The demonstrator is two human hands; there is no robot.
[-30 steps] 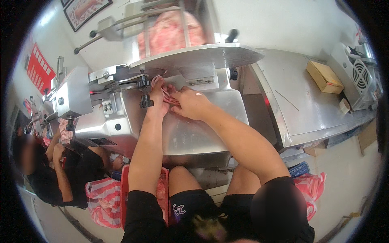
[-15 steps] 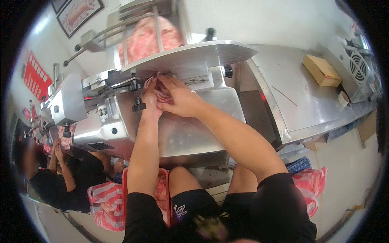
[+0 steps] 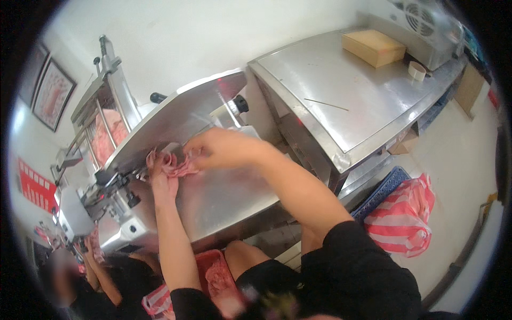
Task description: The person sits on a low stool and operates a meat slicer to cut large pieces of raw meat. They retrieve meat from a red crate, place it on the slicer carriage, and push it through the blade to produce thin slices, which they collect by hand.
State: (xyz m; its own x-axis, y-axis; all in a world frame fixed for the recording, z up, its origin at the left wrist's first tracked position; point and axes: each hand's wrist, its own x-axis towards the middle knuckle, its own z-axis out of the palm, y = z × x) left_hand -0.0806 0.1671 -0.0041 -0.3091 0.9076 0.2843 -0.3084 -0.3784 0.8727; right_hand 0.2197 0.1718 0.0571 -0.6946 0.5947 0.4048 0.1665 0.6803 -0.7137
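Thin slices of red-and-white meat lie bunched in front of the meat slicer's metal guard plate. My left hand is closed around the left side of the bunch, its fingers partly hidden by meat. At the right end of the bunch, my right hand is curled with its fingertips on a loose meat edge; motion blurs it a little. Behind the plate, a large block of meat sits in the slicer's barred carriage. Below my hands spreads the slicer's flat metal top.
To the right, a steel table bears a cardboard box, a tape roll and a thin stick. A red tub of meat stands below. A striped bag lies at right. Another person works at far left.
My view has turned toward the right. My hands, earlier pressed together around the meat, are now apart, the right drawn off to the right side and the slices spread between them.
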